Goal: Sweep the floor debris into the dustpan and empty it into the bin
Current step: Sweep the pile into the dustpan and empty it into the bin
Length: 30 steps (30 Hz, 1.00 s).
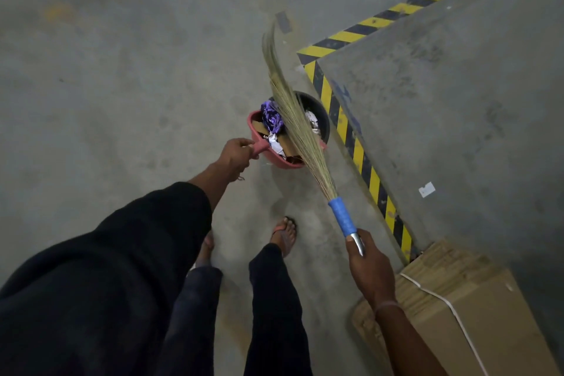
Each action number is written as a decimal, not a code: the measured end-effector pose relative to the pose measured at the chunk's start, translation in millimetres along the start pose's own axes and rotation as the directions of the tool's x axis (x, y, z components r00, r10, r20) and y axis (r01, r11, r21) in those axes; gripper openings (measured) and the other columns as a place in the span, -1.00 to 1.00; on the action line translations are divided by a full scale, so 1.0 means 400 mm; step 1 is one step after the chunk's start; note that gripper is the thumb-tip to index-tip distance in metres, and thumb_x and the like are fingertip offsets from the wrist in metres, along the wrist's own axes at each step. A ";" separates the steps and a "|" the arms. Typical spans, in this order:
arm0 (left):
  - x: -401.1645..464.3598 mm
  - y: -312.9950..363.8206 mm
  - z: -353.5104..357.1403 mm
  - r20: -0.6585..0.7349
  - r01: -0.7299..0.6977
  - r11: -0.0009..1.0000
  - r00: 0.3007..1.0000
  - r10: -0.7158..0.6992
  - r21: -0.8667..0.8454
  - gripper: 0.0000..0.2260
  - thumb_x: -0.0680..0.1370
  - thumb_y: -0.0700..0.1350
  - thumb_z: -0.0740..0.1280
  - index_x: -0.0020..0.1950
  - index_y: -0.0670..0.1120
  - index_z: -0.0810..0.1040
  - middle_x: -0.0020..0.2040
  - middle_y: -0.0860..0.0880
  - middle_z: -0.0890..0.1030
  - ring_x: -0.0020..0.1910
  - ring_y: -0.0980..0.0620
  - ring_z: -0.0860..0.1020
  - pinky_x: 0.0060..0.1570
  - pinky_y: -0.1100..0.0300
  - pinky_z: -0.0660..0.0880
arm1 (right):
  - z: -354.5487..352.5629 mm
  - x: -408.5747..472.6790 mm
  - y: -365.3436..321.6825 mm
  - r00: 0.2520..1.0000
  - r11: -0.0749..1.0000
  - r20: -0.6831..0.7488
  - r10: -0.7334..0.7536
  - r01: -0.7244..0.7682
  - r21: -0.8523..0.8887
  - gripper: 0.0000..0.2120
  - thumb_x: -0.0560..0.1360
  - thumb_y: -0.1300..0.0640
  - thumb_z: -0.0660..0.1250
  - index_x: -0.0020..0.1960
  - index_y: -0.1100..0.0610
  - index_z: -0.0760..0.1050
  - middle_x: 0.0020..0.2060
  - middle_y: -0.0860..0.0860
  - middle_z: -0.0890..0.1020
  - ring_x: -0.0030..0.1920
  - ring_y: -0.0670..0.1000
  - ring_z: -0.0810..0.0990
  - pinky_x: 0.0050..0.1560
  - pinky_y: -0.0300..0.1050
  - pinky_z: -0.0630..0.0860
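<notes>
My left hand (pixel 235 157) grips the handle of a red dustpan (pixel 274 159), held over a dark round bin (pixel 320 114) on the floor. The pan carries debris (pixel 273 122): purple wrapper, crumpled white paper and cardboard scraps. More white paper lies inside the bin. My right hand (pixel 366 256) grips the metal end of a grass broom (pixel 293 119) with a blue-wrapped handle. Its bristles slant up and left across the dustpan and the bin.
A grey raised platform (pixel 442 85) edged with yellow-black hazard stripes (pixel 348 128) stands right of the bin. A cardboard box (pixel 476 308) tied with white cord sits at the lower right. My sandalled feet (pixel 285 233) stand on the concrete floor (pixel 122 70).
</notes>
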State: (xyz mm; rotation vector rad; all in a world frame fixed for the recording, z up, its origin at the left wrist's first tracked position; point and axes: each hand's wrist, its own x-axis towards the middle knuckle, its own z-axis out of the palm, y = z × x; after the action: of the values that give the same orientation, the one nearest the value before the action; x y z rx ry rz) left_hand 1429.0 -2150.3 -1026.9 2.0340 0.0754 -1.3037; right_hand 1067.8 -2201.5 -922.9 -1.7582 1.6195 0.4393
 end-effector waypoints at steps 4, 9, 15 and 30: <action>0.004 0.053 -0.007 -0.009 -0.102 0.984 0.995 0.104 0.146 -0.73 0.53 -0.04 0.41 0.08 -0.23 0.67 -0.09 -0.22 0.69 -0.44 0.04 0.38 -0.46 0.25 0.29 | 0.005 -0.002 -0.002 1.000 1.000 -0.008 0.008 -0.008 0.023 -0.76 0.61 -0.19 0.17 0.24 -0.18 0.39 -0.13 0.04 0.66 -0.08 0.19 0.63 -0.05 0.08 0.57; -0.008 0.105 -0.016 0.004 -0.203 0.939 0.978 0.210 0.279 -0.70 0.51 0.02 0.43 -0.07 -0.24 0.70 -0.19 -0.19 0.68 -0.45 0.02 0.44 -0.51 0.27 0.33 | 0.009 -0.022 0.000 0.997 0.999 -0.069 0.019 -0.015 0.052 -0.74 0.62 -0.21 0.14 0.24 -0.17 0.39 -0.16 0.02 0.65 -0.13 0.17 0.63 -0.08 0.10 0.59; -0.013 0.124 -0.004 0.029 -0.220 0.909 0.974 0.224 0.353 -0.76 0.52 0.00 0.42 -0.09 -0.18 0.70 -0.23 -0.09 0.65 -0.40 0.05 0.49 -0.44 0.25 0.33 | 0.004 -0.049 0.002 0.993 0.996 -0.111 -0.051 0.059 0.068 -0.76 0.63 -0.18 0.14 0.25 -0.19 0.41 -0.28 -0.09 0.61 -0.24 0.02 0.61 -0.20 0.01 0.58; -0.025 0.172 -0.003 0.034 -0.289 0.880 0.954 0.298 0.378 -0.80 0.46 -0.03 0.47 -0.11 -0.17 0.73 -0.27 -0.08 0.65 -0.35 0.09 0.55 -0.40 0.30 0.34 | 0.037 0.055 0.042 1.000 0.993 -0.018 0.019 -0.021 -0.114 -0.73 0.58 -0.13 0.23 0.27 -0.14 0.41 -0.07 0.13 0.66 -0.02 0.28 0.63 -0.09 0.03 0.52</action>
State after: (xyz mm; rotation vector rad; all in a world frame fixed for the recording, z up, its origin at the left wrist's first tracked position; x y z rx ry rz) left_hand 1452.6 -2197.9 -982.0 2.2717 -0.4962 -1.1632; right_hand 1058.3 -2207.1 -952.1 -1.8353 1.6538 0.5383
